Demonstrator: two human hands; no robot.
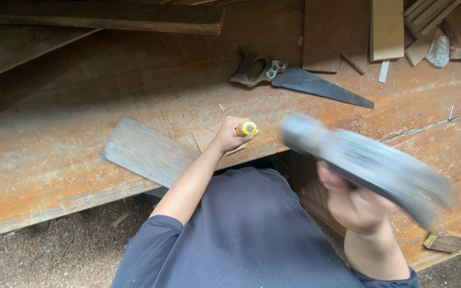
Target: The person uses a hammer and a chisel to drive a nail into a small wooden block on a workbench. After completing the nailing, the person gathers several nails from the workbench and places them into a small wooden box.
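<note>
Left hand: the left hand [229, 134] is closed in a fist around a yellow-handled chisel [246, 128], only the butt end of the handle showing above the fingers [236, 143].
Chisel position: held over a small thin wood piece [207, 137] that lies on the tabletop [44, 160], near its front edge and just beside a grey flat board [148, 152].
Chisel axis: the handle runs steeply downward from the yellow butt toward the wood; the view is nearly end-on, so the blade and its contact point are hidden by the fist.
Chisel heading: butt end faces up and slightly right, toward the raised tool; the working end points down into the wood piece.
Right hand: the right hand [356, 205] is wrapped around the handle of a hammer [364, 162], which is motion-blurred.
Hammer axis: long axis slants from lower right to upper left, its head end at upper left.
Key relation: the chisel butt lies left of the hammer's head end and close to it, apart and not touching; the right hand is well right of and nearer the camera than the chisel.
Nearer hand: the left hand, already on the chisel.
Surroundings: a handsaw [300, 79] lies farther back on the tabletop, tip pointing right; wood offcuts [386, 29] are stacked behind it.
</note>
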